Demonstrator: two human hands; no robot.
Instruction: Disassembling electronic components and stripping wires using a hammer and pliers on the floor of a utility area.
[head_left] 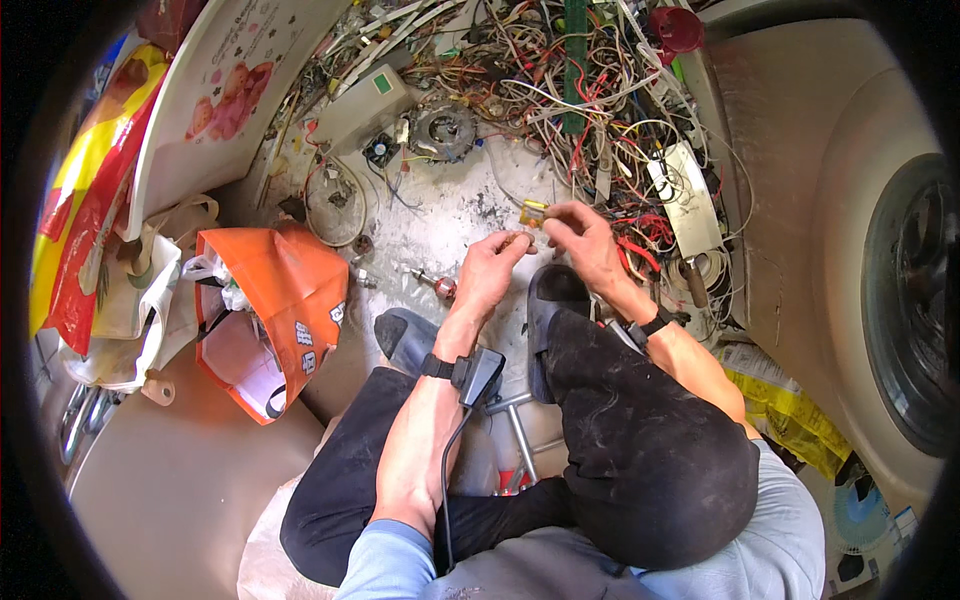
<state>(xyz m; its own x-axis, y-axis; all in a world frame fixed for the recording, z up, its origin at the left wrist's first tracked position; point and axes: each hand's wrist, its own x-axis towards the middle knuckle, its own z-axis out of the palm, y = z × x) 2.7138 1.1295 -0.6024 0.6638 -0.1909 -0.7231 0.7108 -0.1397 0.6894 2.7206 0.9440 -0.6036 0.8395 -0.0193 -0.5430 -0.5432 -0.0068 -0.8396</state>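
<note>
Hands: both work low over the floor (430, 232), close to each other, beyond the person's feet.

Left hand (486, 270): thumb and forefinger are brought together at the tips. Any object between them is too small to make out. Wrist carries a strapped device (481, 378) with a black cable running back along the forearm.

Right hand (590, 252): bent fingers reach inward to the left; thumb and forefinger tips lie just beside the yellow part. Cannot tell whether they pinch it or only touch it. A black band (656, 322) circles the wrist.

Yellow part (533, 212): small, located at the right fingertips, slightly farther from the body than the left fingertips. A thin pale wire seems to run from near it toward the far side.

Surroundings, far side: a tangle of wires (610, 130) in many colours, a green strip (575, 60) standing out among them; a grey box (362, 106), a small black fan (380, 150) and a dusty ring (443, 132) nearby.

Right of the hands: a white box (690, 200) and red clips (640, 254).

Left: a red piece (445, 288) on the floor near the left hand; farther out, an orange bag (290, 290), open, holding pale contents.
</note>
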